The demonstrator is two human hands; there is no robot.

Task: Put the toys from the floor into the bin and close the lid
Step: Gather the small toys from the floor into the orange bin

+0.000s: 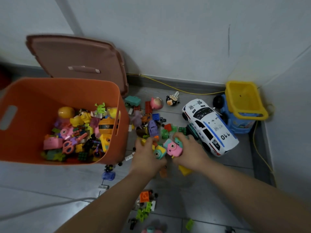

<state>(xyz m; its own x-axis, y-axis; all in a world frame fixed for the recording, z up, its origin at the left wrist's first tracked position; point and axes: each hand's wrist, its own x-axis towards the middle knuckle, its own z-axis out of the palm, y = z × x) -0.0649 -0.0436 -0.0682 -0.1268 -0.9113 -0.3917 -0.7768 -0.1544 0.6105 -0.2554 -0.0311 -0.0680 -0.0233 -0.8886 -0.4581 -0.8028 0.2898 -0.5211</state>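
Note:
An orange bin [117,105] stands open at the left, partly filled with small toys. Its brown lid [75,56] leans upright against the wall behind it. Many small toys [151,118] lie scattered on the grey floor right of the bin. My left hand [146,155] grips a teal and yellow toy camera [159,152] along with small bricks. My right hand [190,148] grips a pink toy camera [173,147]. Both hands sit close together low over the pile.
A white police car [208,125] lies to the right of my hands. A blue and yellow dump truck [242,105] stands in the corner. A yellow cable [176,89] runs along the wall. More bricks [145,206] lie between my forearms.

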